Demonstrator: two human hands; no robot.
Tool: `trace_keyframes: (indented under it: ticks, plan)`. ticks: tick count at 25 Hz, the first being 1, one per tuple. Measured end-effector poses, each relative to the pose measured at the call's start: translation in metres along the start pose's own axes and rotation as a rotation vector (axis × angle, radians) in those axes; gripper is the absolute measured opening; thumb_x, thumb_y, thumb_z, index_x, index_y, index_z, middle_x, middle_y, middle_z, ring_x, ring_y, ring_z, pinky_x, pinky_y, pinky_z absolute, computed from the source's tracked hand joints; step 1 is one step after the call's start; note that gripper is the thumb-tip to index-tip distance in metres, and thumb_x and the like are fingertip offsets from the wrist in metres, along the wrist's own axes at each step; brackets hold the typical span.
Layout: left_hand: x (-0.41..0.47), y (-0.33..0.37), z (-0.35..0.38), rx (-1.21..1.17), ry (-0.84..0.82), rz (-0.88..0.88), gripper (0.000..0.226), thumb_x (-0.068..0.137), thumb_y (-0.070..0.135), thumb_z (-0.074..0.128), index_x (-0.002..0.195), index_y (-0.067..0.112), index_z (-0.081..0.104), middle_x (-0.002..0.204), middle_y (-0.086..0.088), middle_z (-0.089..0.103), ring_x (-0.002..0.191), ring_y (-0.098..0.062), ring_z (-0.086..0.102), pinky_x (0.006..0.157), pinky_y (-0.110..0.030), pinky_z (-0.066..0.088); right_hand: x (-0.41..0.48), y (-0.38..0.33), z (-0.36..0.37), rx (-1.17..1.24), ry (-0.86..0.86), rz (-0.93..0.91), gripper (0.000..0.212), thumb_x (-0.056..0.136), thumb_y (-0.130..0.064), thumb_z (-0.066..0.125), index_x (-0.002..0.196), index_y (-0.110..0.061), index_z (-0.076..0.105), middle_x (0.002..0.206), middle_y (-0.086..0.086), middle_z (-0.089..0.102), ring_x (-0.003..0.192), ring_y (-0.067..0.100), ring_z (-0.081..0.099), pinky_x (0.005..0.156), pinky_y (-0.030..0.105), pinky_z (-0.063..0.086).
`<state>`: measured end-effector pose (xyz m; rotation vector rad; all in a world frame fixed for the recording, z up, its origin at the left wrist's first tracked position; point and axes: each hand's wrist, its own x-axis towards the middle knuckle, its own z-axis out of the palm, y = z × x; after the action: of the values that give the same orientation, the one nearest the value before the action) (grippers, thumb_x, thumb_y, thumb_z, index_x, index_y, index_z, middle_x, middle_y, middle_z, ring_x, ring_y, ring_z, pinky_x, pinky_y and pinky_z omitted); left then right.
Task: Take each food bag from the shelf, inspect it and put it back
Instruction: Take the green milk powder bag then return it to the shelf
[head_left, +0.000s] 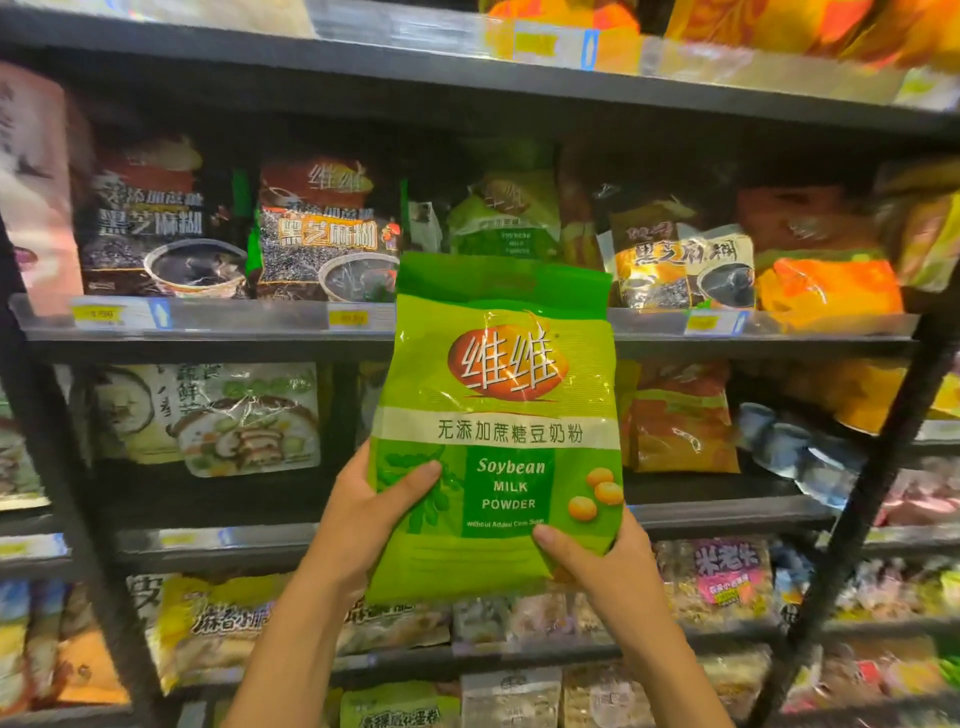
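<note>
A green soybean milk powder bag (498, 395) is held upright in front of the shelves, its printed front facing me. My left hand (363, 514) grips its lower left edge, thumb across the front. My right hand (592, 561) holds the lower right corner, thumb on the front as well. Behind the bag's top, on the shelf (208, 338), another green bag of the same kind (506, 218) leans at the back of a gap.
Black sesame paste bags (327, 234) stand left of the gap, and another one (685, 270) with orange bags (826, 291) stands to its right. Lower shelves hold a soup mix bag (244, 415), a red-orange bag (680, 421) and snack packs. A black upright (872, 493) rises at right.
</note>
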<state>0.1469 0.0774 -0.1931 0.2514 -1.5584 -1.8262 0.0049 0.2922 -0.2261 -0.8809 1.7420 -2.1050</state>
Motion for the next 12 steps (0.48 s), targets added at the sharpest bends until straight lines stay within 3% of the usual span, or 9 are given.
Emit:
trace_keyframes:
  ticks: [2, 6, 9, 12]
  plan:
    - [0.017, 0.003, 0.023, -0.003, -0.007, 0.032, 0.062, 0.067, 0.032, 0.096, 0.121, 0.021, 0.069, 0.109, -0.006, 0.082, 0.093, -0.022, 0.081, 0.066, -0.027, 0.063, 0.021, -0.009, -0.019, 0.016, -0.036, -0.025, 0.065, 0.064, -0.03, 0.091, 0.122, -0.024, 0.063, 0.095, -0.012, 0.078, 0.096, 0.017, 0.079, 0.071, 0.033, 0.066]
    - [0.053, 0.021, 0.063, -0.004, -0.013, 0.108, 0.058, 0.07, 0.035, 0.089, 0.123, 0.023, 0.069, 0.114, -0.007, 0.081, 0.1, -0.026, 0.079, 0.072, -0.031, 0.064, 0.067, -0.038, -0.048, 0.019, -0.088, -0.144, 0.049, 0.069, -0.028, 0.089, 0.113, -0.035, 0.067, 0.09, -0.01, 0.071, 0.095, 0.013, 0.079, 0.072, 0.027, 0.064]
    - [0.081, 0.045, 0.081, 0.014, -0.006, 0.159, 0.047, 0.074, 0.033, 0.093, 0.117, 0.029, 0.073, 0.114, -0.006, 0.081, 0.1, -0.025, 0.079, 0.072, -0.032, 0.065, 0.103, -0.061, -0.056, 0.003, -0.12, -0.215, 0.053, 0.072, -0.026, 0.086, 0.12, -0.026, 0.066, 0.104, -0.001, 0.078, 0.101, 0.017, 0.078, 0.072, 0.027, 0.064]
    - [0.107, 0.076, 0.096, 0.03, -0.012, 0.197, 0.033, 0.075, 0.034, 0.09, 0.106, 0.035, 0.077, 0.111, -0.004, 0.082, 0.098, -0.024, 0.08, 0.069, -0.033, 0.065, 0.138, -0.09, -0.058, -0.065, -0.127, -0.304, 0.061, 0.073, -0.035, 0.087, 0.128, -0.019, 0.066, 0.116, 0.005, 0.079, 0.106, 0.014, 0.077, 0.081, 0.027, 0.064]
